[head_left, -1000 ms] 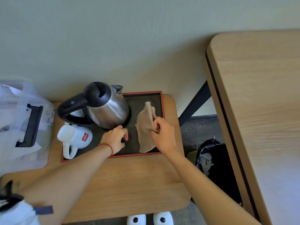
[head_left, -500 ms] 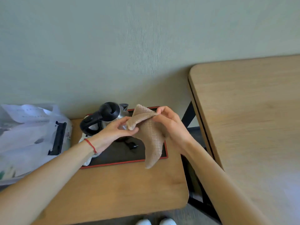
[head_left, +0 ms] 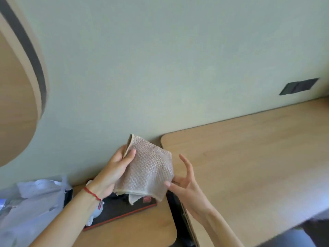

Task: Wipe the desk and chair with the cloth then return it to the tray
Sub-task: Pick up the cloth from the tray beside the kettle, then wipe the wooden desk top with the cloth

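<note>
A beige waffle-textured cloth [head_left: 148,168] hangs in the air in front of the wall, above the small side table. My left hand [head_left: 115,168] pinches its upper left edge between thumb and fingers. At the cloth's lower right edge is my right hand [head_left: 183,180], fingers spread, with its fingertips touching the fabric. The dark tray with a red rim [head_left: 124,213] lies below on the side table [head_left: 142,232], mostly hidden by my left arm and the cloth. The wooden desk [head_left: 249,157] stretches to the right. No chair is in view.
A white plastic bag [head_left: 30,207] lies at the left end of the side table. Part of a white mug [head_left: 97,211] shows under my left wrist. A rounded wooden panel [head_left: 16,104] hangs at upper left. On the wall at right is a dark socket plate [head_left: 299,86].
The cloth went from the tray up into the air. My left hand left the kettle and took its upper edge; my right hand opened at its lower edge. The view swung up and right.
</note>
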